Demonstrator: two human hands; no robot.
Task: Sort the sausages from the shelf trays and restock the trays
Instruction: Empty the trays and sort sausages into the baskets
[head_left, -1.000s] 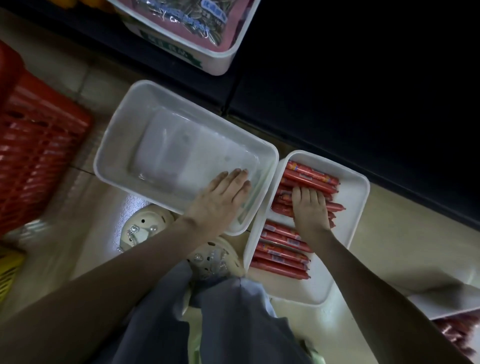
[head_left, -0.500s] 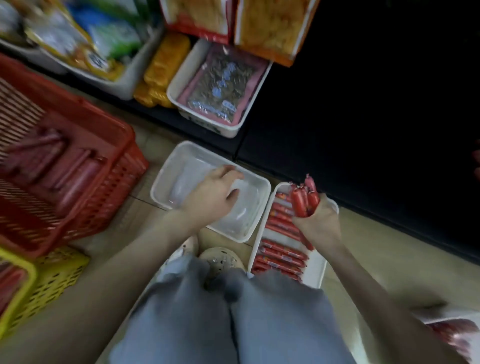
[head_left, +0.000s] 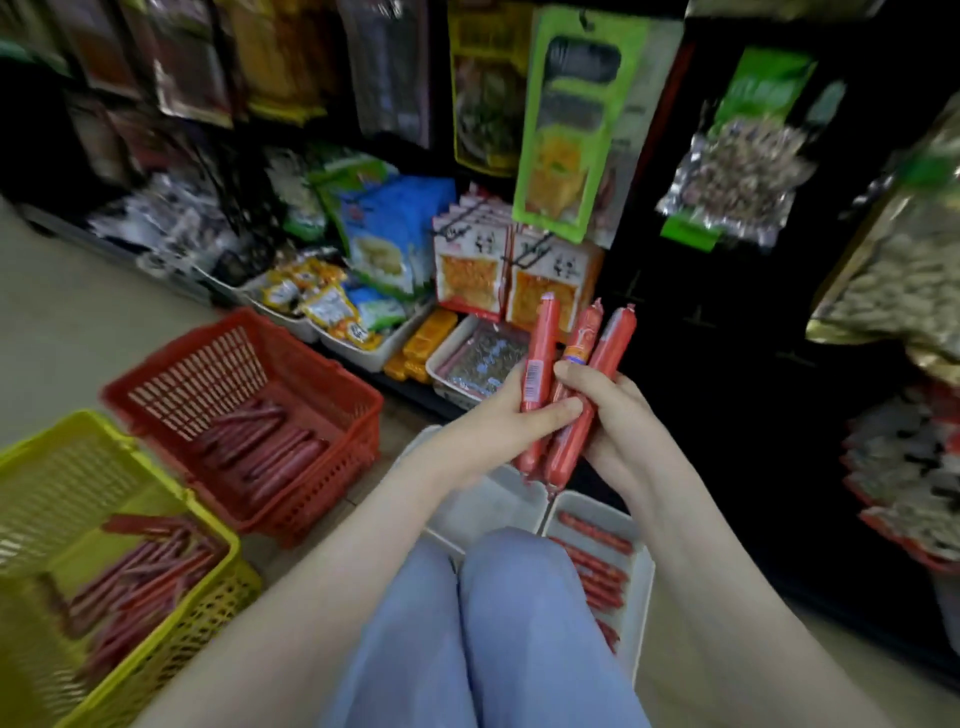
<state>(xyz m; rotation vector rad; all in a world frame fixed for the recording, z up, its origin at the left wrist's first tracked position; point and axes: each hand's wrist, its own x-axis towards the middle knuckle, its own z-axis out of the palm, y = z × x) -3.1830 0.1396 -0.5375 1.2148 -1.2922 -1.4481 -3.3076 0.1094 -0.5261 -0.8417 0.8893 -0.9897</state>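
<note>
Beige floor (head_left: 78, 312); dark shelving (head_left: 701, 364), hanging snack packets (head_left: 566, 130); dim light.

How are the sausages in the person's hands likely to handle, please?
Probably stiff: the sausages stand straight above the left hand and right hand without drooping. Their glossy casings look slippery. Being round, they would likely roll if set down.

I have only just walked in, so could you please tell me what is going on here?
A person holds three red sausages upright in front of them, with the left hand and the right hand both gripping the bunch. More sausages lie in the red basket, the yellow basket and the white tray beneath the hands. The held ones have not yet been put anywhere.
</note>
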